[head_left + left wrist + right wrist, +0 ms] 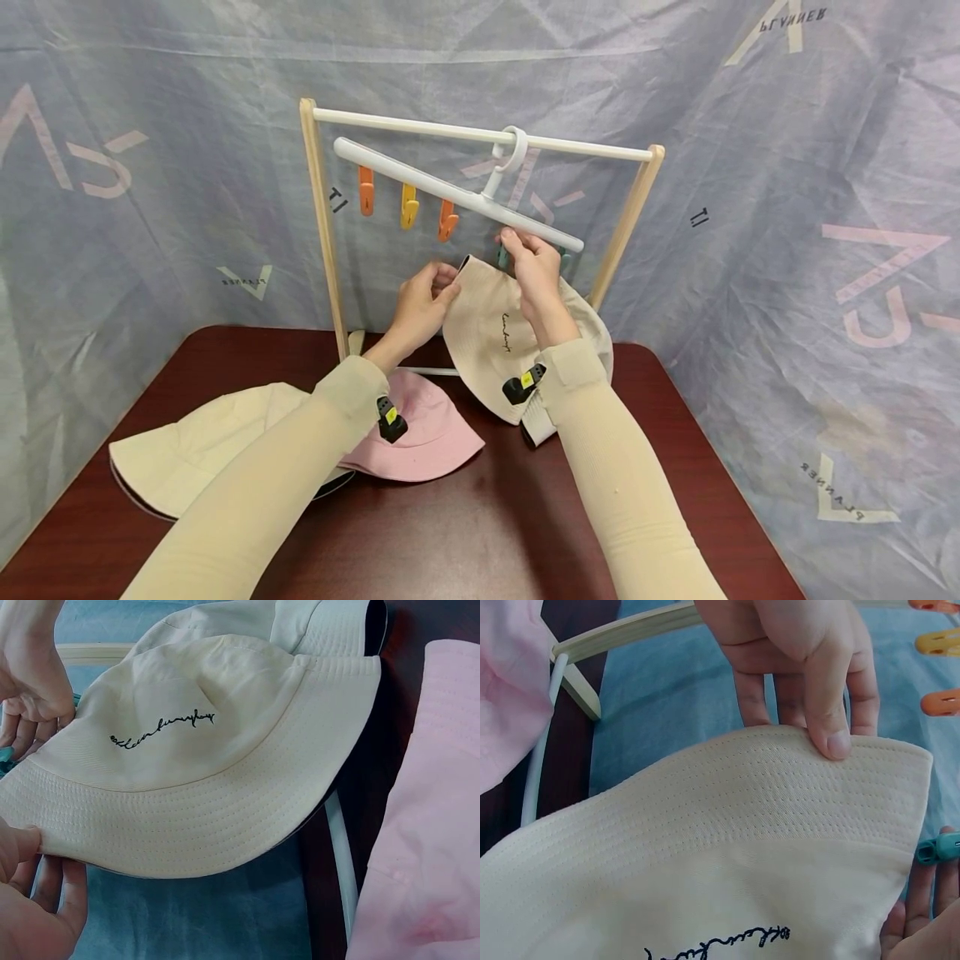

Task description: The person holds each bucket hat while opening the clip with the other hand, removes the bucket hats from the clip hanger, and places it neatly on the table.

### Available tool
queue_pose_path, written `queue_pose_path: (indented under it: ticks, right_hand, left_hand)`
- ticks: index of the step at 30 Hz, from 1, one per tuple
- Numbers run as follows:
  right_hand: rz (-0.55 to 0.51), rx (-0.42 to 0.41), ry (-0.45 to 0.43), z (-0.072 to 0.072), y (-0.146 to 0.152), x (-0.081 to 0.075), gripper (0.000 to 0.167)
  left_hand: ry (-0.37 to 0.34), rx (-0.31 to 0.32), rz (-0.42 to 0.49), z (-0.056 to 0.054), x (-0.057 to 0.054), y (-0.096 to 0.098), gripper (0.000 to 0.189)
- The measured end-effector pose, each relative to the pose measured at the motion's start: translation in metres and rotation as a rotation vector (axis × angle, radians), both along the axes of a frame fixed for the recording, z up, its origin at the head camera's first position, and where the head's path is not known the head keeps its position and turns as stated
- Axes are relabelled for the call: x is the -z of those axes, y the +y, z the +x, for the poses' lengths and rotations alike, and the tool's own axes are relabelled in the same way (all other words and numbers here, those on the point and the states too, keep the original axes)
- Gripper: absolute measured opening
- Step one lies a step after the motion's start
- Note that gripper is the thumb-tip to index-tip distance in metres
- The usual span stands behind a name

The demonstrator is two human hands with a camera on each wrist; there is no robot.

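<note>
Cream bucket hat (487, 340): below low end of tilted white hanger (420, 177), brim edge pinched in left hand (422, 304). Right hand (538, 271): pinching teal clip (940, 847). Could drop if let go before clamping; could hang crooked from too shallow a bite. Pale hat (326, 626) behind: likely adding to tilt, risking slide along rail (420, 127).
</note>
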State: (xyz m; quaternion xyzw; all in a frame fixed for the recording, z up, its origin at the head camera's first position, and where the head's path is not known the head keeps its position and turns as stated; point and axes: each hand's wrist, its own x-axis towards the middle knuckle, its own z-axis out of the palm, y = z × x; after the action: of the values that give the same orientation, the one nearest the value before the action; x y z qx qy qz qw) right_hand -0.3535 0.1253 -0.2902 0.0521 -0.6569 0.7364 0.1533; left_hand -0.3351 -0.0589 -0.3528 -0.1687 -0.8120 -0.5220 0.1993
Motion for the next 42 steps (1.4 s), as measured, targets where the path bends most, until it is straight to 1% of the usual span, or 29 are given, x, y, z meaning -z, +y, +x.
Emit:
queue_pose_path:
  ticks: [9, 21, 30, 42]
  right_hand:
    - [-0.006, 0.006, 0.005, 0.000, -0.001, 0.000, 0.037]
    - [-0.006, 0.000, 0.011, 0.001, -0.001, -0.002, 0.037]
    - [0.000, 0.002, 0.007, 0.001, -0.001, 0.000, 0.028]
    - [0.018, 0.007, 0.009, 0.002, -0.001, 0.000, 0.036]
  left_hand:
    - [-0.014, -0.007, 0.010, -0.001, 0.006, -0.005, 0.018]
    - [-0.035, -0.010, 0.032, 0.002, 0.006, -0.009, 0.018]
    - [-0.023, -0.011, 0.028, 0.002, 0.008, -0.010, 0.018]
    - [-0.030, -0.009, 0.033, 0.002, 0.011, -0.011, 0.017]
